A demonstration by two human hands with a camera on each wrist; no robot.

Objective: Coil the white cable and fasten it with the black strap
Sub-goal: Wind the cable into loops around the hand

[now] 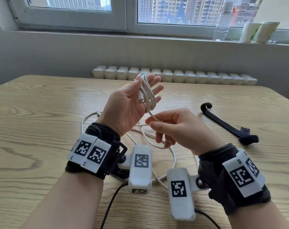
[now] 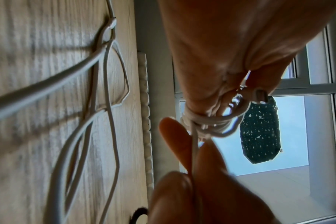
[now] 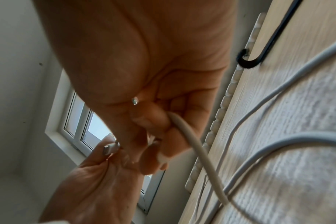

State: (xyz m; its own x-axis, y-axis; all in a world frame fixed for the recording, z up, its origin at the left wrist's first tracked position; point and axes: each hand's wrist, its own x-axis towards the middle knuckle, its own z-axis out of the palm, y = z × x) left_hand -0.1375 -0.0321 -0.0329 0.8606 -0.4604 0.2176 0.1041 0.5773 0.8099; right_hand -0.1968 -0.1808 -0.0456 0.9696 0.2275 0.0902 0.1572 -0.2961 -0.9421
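Note:
My left hand (image 1: 145, 86) is raised palm-up, its fingers nearly straight. Several loops of the white cable (image 1: 149, 96) are wound round those fingers, held at the top by the thumb. The metal connector (image 1: 141, 101) lies on the palm. Just below, my right hand (image 1: 151, 121) pinches the running cable between thumb and forefinger. The rest of the cable (image 1: 171, 156) lies slack on the wooden table (image 1: 41, 113) under my wrists. The black strap (image 1: 223, 124) lies flat on the table to the right, apart from both hands. The left wrist view shows the coil (image 2: 207, 122); the right wrist view shows the pinched cable (image 3: 192, 144).
White camera blocks (image 1: 140, 166) with black leads (image 1: 110, 204) hang from both wrists above the table's near edge. A radiator (image 1: 173, 75) runs behind the table's far edge. On the window sill stand a clear bottle (image 1: 222, 25) and paper cups (image 1: 259, 32).

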